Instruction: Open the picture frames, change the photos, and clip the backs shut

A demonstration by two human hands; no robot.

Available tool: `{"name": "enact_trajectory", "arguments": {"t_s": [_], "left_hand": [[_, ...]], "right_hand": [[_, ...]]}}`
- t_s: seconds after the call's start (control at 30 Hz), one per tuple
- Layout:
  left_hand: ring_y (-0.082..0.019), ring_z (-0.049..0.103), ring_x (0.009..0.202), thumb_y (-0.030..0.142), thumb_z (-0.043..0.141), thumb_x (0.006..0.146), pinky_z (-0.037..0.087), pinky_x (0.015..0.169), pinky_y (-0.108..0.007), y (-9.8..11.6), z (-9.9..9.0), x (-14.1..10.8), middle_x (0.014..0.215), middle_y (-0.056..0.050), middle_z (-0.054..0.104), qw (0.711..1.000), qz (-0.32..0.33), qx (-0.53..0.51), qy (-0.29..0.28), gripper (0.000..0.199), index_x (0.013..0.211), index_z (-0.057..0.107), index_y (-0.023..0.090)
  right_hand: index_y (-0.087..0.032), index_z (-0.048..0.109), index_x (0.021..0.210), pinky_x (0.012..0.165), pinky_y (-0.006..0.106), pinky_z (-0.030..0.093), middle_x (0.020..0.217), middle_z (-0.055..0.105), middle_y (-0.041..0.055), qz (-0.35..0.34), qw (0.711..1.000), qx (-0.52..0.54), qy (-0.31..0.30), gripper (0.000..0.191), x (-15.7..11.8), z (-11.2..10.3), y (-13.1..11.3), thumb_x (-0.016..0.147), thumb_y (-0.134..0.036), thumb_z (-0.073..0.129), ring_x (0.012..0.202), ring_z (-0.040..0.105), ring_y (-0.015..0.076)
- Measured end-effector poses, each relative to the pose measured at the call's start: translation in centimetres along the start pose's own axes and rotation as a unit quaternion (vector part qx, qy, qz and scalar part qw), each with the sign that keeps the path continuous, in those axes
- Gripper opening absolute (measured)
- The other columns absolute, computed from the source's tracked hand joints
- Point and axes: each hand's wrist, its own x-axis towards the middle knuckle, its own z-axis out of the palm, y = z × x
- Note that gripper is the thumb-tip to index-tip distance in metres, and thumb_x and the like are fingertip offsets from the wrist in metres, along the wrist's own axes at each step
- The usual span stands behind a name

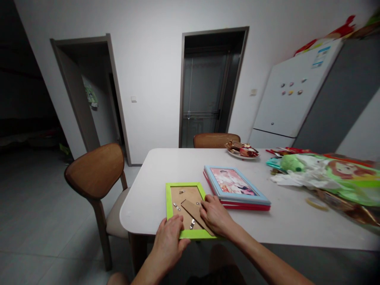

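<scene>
A green picture frame (pixel 169 200) lies face down at the table's near edge, its brown backing board (pixel 190 192) upward. Several metal clips and a slanted stand leg (pixel 192 210) show on the backing. My left hand (pixel 170 237) grips the frame's lower left corner, thumb at the near edge and fingers over the green border. My right hand (pixel 215 215) is closed at the right side, its curled fingertips on the backing beside the stand leg; whether they pinch anything is hidden. Just right of it, a blue frame (pixel 237 186) with a pink picture lies on red frames (pixel 246 206).
On the white table (pixel 157 170) are a plate of wrapped items (pixel 242 150), a tape roll (pixel 316 204) and green and white plastic bags (pixel 341 174) at the right. Wooden chairs stand at the left (pixel 95 172) and far side (pixel 216 139).
</scene>
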Motion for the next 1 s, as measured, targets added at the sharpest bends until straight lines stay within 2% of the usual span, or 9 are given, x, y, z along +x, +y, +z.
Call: {"name": "enact_trajectory", "arguments": {"t_s": [0.1,0.17,0.27,0.33,0.43,0.77,0.9,1.0], "left_hand": [[-0.02,0.042,0.112,0.021,0.056,0.068,0.028,0.097,-0.04,-0.3,0.1,0.0,0.116,-0.008,0.053,1.0,0.001,-0.005,-0.001,0.043,0.109,0.047,0.017],[-0.02,0.043,0.111,0.02,0.057,0.068,0.028,0.097,-0.039,-0.5,0.1,0.0,0.115,-0.007,0.054,1.0,0.004,-0.008,-0.003,0.043,0.109,0.047,0.017],[-0.02,0.043,0.11,0.02,0.057,0.067,0.028,0.097,-0.039,-0.7,0.0,-0.1,0.114,-0.007,0.054,1.0,0.01,-0.009,-0.002,0.042,0.108,0.047,0.018],[-0.02,0.043,0.111,0.02,0.057,0.068,0.028,0.097,-0.039,-0.8,-0.1,-0.1,0.115,-0.006,0.053,1.0,0.013,-0.008,-0.001,0.041,0.108,0.048,0.019],[-0.02,0.043,0.11,0.019,0.057,0.068,0.028,0.097,-0.04,-0.9,-0.2,-0.1,0.115,-0.008,0.053,1.0,0.014,-0.008,-0.004,0.043,0.11,0.047,0.017],[-0.02,0.044,0.109,0.019,0.06,0.066,0.03,0.097,-0.038,-1.0,-0.3,-0.5,0.111,-0.007,0.055,0.999,0.022,-0.033,0.005,0.046,0.111,0.046,0.018],[-0.022,0.042,0.112,0.017,0.061,0.065,0.029,0.098,-0.039,-1.4,0.0,-0.5,0.113,-0.011,0.054,0.999,0.02,-0.028,-0.002,0.05,0.113,0.045,0.014],[-0.022,0.042,0.111,0.016,0.061,0.065,0.029,0.098,-0.04,-1.6,0.2,-0.7,0.115,-0.01,0.052,0.999,0.018,-0.026,-0.002,0.053,0.114,0.043,0.015]], "right_hand": [[-0.016,0.06,0.086,0.078,0.034,0.033,0.096,0.052,0.0111,-0.015,0.999,0.028,0.016,0.026,-0.8,-0.4,-0.5,0.079,-0.026,0.038,0.09,0.043,0.0216],[-0.02,0.059,0.091,0.081,0.034,0.032,0.102,0.05,0.0085,-0.068,0.995,0.066,0.022,0.024,-1.6,-0.7,-1.2,0.079,-0.023,0.038,0.095,0.042,0.0208],[-0.025,0.06,0.088,0.081,0.034,0.033,0.098,0.051,0.0054,-0.157,0.98,0.121,-0.001,0.023,-2.8,-1.4,-2.4,0.079,-0.022,0.039,0.094,0.043,0.0187],[-0.025,0.06,0.086,0.082,0.034,0.033,0.095,0.051,0.0046,-0.18,0.975,0.132,-0.013,0.02,-3.3,-1.8,-3.0,0.078,-0.024,0.042,0.095,0.042,0.0189],[-0.025,0.059,0.088,0.085,0.036,0.031,0.1,0.049,0.0041,-0.187,0.974,0.128,-0.022,0.017,-3.5,-2.1,-3.3,0.075,-0.027,0.047,0.1,0.039,0.02],[-0.024,0.057,0.094,0.087,0.035,0.029,0.103,0.049,0.0046,-0.197,0.969,0.146,-0.04,0.027,-3.9,-2.3,-3.1,0.068,-0.032,0.056,0.101,0.038,0.0208],[-0.021,0.053,0.103,0.08,0.033,0.033,0.1,0.051,0.0071,-0.172,0.973,0.149,-0.03,0.028,-1.8,-1.5,-3.7,0.078,-0.026,0.042,0.093,0.043,0.0187],[-0.019,0.057,0.095,0.077,0.031,0.032,0.093,0.053,0.0071,-0.155,0.981,0.116,-0.03,0.024,0.8,-0.1,-4.5,0.08,-0.022,0.038,0.089,0.043,0.0178]]}}
